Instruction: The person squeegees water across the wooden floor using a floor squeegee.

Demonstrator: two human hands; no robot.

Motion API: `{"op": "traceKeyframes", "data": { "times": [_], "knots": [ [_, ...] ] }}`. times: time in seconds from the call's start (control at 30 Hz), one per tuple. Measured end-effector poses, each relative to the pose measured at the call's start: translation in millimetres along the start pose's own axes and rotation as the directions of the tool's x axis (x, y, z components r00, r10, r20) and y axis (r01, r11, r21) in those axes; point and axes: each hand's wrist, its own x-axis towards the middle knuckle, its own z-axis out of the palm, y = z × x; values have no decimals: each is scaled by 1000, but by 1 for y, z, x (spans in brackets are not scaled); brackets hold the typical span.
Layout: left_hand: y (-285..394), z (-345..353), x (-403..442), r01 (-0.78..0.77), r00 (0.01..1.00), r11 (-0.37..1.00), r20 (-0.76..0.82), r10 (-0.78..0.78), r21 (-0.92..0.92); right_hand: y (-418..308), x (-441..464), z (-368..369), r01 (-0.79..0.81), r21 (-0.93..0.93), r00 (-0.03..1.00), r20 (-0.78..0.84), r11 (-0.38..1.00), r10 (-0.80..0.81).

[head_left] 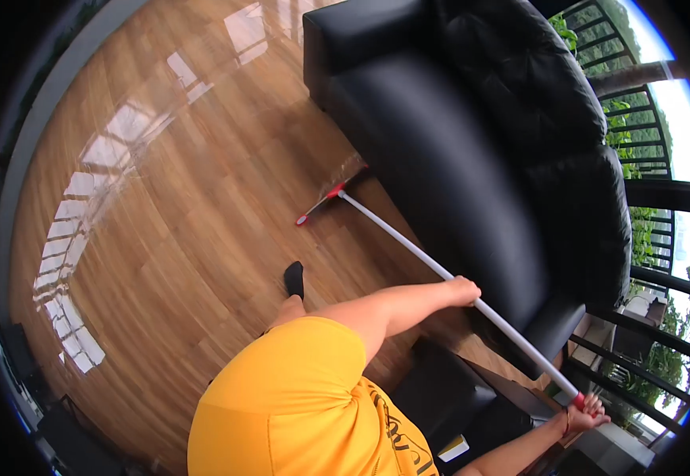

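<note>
Left hand (464, 291) closes round the white pole of a long floor tool (404, 240) partway along; right hand (588, 414) wraps the pole's red end; tool slants across to its red-centred head (337, 191), flat on the wood floor (162, 262), one end close by the black sofa (448, 151); dark-socked foot (294, 279) stands near the head; railing (650, 135) and greenery show behind the sofa
</note>
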Motion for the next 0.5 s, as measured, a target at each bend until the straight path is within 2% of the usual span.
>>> {"op": "traceKeyframes", "data": {
  "times": [0.07, 0.1, 0.13, 0.17, 0.23, 0.27, 0.3, 0.37, 0.4, 0.43, 0.47, 0.5],
  "knots": [
    [-53, -47, -25, 37, 981, 993, -196, -15, 110, 41, -14, 78, -31, 129, 993, 117, 991, 16],
    [-80, -71, -43, 51, 951, 988, -309, -4, 143, 62, -13, 103, -122, 276, 970, 236, 953, 56],
    [-102, -99, -65, 132, 922, 979, -381, -63, 158, 81, -31, 144, -172, 348, 961, 266, 922, 79],
    [-125, -126, -92, 174, 882, 971, -465, -81, 162, 109, -45, 171, -193, 373, 913, 407, 907, 27],
    [-175, -171, -156, 211, 812, 960, -579, -68, 182, 146, -109, 237, -229, 363, 914, 399, 903, 72],
    [-205, -186, -190, 246, 799, 949, -596, -82, 199, 161, -146, 258, -286, 363, 901, 417, 887, 120],
    [-227, -205, -225, 362, 831, 902, -520, -198, 236, 175, -183, 270, -353, 361, 878, 447, 863, 173],
    [-278, -222, -294, 486, 793, 829, -538, -286, 275, 187, -265, 279, -492, 309, 829, 452, 814, 330],
    [-286, -234, -325, 588, 779, 750, -465, -422, 304, 185, -298, 284, -532, 269, 807, 447, 803, 385],
    [-291, -242, -349, 627, 758, 730, -431, -490, 272, 175, -317, 285, -545, 249, 788, 478, 801, 388],
    [-283, -251, -352, 631, 752, 726, -448, -484, 275, 165, -328, 282, -557, 228, 767, 511, 799, 389],
    [-268, -260, -355, 580, 799, 761, -385, -462, 290, 147, -322, 282, -560, 218, 758, 524, 799, 388]
  ]
}}
